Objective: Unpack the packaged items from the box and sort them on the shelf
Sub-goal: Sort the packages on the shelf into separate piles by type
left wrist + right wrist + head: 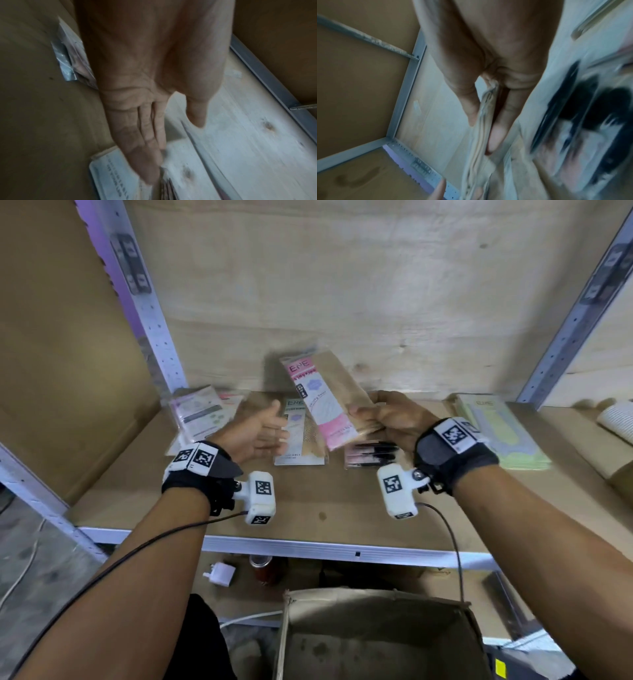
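My right hand [363, 412] grips a stack of flat pink and tan packets [322, 402] by its lower end and holds it tilted above the shelf board [308, 501]. In the right wrist view the stack [479, 155] runs edge-on, with the right hand [482, 134] pinching it between thumb and fingers. My left hand [277, 426] is open beside the stack, fingers straight, over a grey and tan packet pile [301, 450] lying on the shelf. The left hand [173, 148] hovers flat above a white printed packet [109, 170]. An open cardboard box [376, 635] stands below me.
More piles lie on the shelf: pale packets [198, 412] at the left, dark packets [370, 453] under my right hand, green packets [503, 429] at the right. Metal uprights [154, 326] frame both sides. A white plug [221, 573] and a can [262, 570] sit below.
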`<state>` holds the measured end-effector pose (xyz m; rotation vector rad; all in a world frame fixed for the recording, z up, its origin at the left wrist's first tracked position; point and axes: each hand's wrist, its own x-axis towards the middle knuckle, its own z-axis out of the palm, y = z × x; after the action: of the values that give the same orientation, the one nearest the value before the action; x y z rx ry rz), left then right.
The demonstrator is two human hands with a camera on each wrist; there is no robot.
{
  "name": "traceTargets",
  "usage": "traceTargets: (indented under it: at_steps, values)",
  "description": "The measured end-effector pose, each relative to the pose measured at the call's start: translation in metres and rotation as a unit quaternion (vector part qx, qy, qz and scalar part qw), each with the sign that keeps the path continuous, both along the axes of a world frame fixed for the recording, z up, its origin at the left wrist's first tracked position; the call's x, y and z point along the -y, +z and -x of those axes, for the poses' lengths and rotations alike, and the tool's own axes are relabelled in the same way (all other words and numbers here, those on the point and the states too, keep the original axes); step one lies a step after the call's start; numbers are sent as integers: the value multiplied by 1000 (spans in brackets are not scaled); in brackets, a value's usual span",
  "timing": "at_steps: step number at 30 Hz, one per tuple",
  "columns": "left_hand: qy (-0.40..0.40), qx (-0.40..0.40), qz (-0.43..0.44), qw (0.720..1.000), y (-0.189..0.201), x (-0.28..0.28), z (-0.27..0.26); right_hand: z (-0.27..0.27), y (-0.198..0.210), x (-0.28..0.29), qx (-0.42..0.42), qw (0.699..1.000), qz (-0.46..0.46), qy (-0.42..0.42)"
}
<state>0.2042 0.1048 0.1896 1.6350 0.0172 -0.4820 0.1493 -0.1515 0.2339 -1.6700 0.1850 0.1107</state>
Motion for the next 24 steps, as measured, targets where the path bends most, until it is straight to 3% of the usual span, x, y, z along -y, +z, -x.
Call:
traceTargets:
  at_steps: [4, 7, 10, 15, 24]
  values:
    - [-67, 26, 32, 997, 1, 9, 5, -13, 0, -36, -12, 999, -3, -33]
    - [-11, 92, 46, 995, 0, 9, 6, -17, -2, -53, -19, 999, -9, -40]
    - [47, 101, 40, 993, 0, 4, 4, -19, -1, -63, -20, 999, 2, -45]
    - [20, 48, 57, 997, 2, 2, 4, -23, -1, -68, -18, 999, 7, -50]
    - [54, 93, 47, 993, 1, -2, 4, -20, -9, -61, -54, 999, 1, 3]
